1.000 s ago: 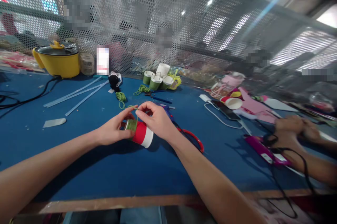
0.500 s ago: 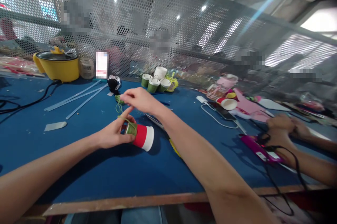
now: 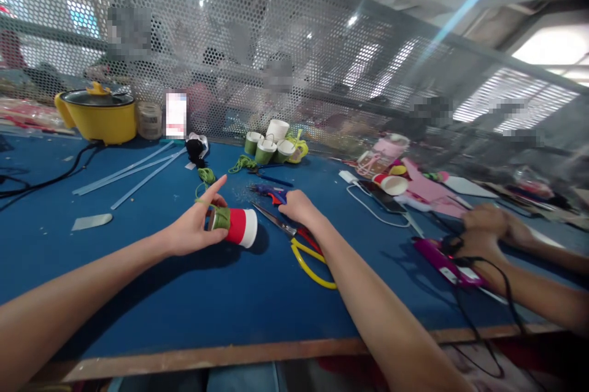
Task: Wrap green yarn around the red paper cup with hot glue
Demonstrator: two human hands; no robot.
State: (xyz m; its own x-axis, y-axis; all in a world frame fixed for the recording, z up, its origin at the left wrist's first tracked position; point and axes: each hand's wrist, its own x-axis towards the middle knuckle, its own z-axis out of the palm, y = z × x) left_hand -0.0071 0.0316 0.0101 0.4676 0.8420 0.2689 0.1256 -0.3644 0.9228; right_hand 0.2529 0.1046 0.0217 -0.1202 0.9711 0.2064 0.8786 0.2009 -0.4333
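Note:
A paper cup [image 3: 237, 226] with a red band and green yarn wound round one end lies tilted in my left hand [image 3: 196, 226], its index finger raised and its thumb against the yarn. Green yarn [image 3: 207, 176] runs from the cup to a small bundle behind it. My right hand [image 3: 298, 207] is closed at the handle of a blue and red tool [image 3: 271, 191], whose grip it partly hides. Scissors with yellow handles [image 3: 301, 255] lie beside my right forearm, near a red handle [image 3: 309, 238].
Several green-wrapped cups [image 3: 265, 151] stand by the mesh screen. A yellow pot [image 3: 102, 119], clear strips [image 3: 131, 170] and a flat blade-like piece [image 3: 92, 222] are at left. Another person's hands [image 3: 485, 223] rest at right by a purple power strip [image 3: 444, 263].
My right hand has left the yarn and moved right and down to the blue and red tool. The cup has shifted slightly left with my left hand. The scissors now show more fully.

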